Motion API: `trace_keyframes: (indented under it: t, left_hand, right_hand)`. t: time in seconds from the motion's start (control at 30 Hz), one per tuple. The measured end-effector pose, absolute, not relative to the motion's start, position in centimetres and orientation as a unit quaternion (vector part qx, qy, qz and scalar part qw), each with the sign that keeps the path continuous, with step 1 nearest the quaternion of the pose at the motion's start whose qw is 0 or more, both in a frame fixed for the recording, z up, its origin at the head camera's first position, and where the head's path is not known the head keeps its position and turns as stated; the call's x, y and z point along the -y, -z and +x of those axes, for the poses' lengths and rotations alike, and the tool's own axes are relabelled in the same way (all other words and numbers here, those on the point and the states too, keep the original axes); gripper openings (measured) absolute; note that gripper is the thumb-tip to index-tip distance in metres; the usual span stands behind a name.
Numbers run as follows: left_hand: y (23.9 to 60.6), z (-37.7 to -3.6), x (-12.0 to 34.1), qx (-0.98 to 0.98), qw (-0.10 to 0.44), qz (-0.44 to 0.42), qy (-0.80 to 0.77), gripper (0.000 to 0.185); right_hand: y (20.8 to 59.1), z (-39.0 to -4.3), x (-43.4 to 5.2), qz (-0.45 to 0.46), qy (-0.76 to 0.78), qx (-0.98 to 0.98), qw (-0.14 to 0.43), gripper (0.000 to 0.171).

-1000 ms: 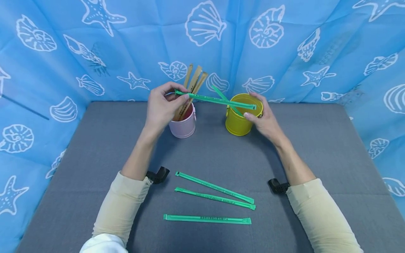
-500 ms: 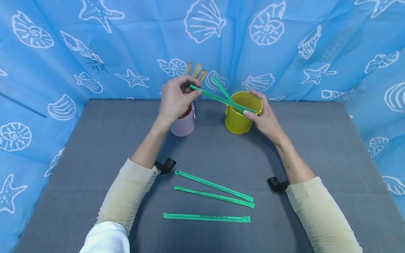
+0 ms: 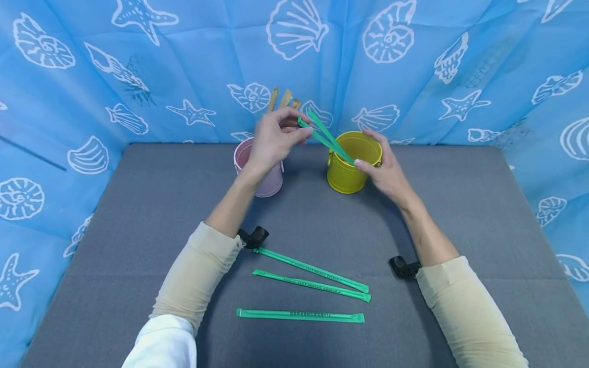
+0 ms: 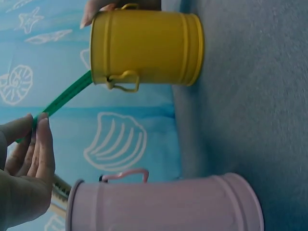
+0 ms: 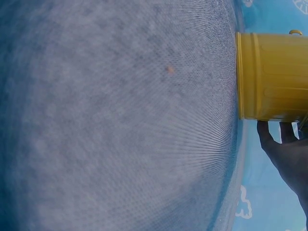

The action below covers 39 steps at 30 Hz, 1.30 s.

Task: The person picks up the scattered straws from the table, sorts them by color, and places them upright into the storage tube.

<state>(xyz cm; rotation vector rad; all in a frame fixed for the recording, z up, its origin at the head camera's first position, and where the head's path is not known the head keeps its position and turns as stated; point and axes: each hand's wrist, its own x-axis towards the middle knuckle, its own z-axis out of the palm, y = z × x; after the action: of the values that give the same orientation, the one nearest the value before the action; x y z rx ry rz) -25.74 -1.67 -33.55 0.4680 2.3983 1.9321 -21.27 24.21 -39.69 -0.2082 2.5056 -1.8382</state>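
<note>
**Green sleeve tipped into the yellow bucket**

Just left of centre in the head view, the left hand [image 3: 275,137] pinches the upper end of a green wrapped chopstick sleeve [image 3: 325,140] between thumb and fingertips, the other fingers loosely curled. The hand sits in front of the pink bucket [image 3: 258,171], which holds wooden chopsticks [image 3: 281,100]. The sleeve slants down and to the right into the yellow bucket [image 3: 352,164], beside a second green sleeve [image 3: 322,128] already leaning inside. At right of centre, the right hand [image 3: 385,169] grips the yellow bucket's side and rim, fingers curved round it.

A second ago the sleeve lay almost level across both buckets; it now tilts steeply, and the left hand has moved right and up.

Three more green sleeves [image 3: 311,284] lie in the lower middle on the grey table [image 3: 460,204]. The sleeve's lower end is hidden inside the bucket, and the left hand covers most of the wooden chopsticks.
</note>
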Motion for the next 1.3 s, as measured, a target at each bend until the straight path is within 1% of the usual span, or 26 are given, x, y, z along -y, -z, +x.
trace_keyframes:
  t: [0.17, 0.37, 0.67, 0.83, 1.13, 1.3]
  left_hand:
    - [33.8, -25.8, 0.7, -0.763, 0.039, 0.148, -0.628, 0.018]
    - [34.1, -25.9, 0.1, -0.743, 0.076, 0.14, -0.65, 0.025]
    - [34.2, -25.6, 0.8, -0.73, 0.096, 0.129, -0.665, 0.036]
    - [34.0, -25.0, 1.5, -0.727, 0.097, 0.131, -0.667, 0.031]
    - [32.9, -23.0, 3.1, -0.754, 0.087, 0.174, -0.627, 0.028]
    - [33.2, -21.6, 4.1, -0.764, 0.105, 0.206, -0.603, 0.027]
  right_hand:
    - [39.7, -21.2, -24.0, -0.063, 0.589, -0.805, 0.015, 0.071]
    - [39.8, -21.2, -23.9, -0.067, 0.588, -0.806, 0.01, 0.072]
    - [39.8, -21.5, -23.7, -0.081, 0.606, -0.791, -0.002, 0.07]
    - [39.7, -21.4, -23.8, -0.086, 0.612, -0.786, 0.005, 0.07]
    - [39.0, -21.0, -24.5, -0.078, 0.574, -0.815, 0.027, 0.071]
    - [38.9, -21.0, -24.5, -0.081, 0.577, -0.812, 0.026, 0.072]
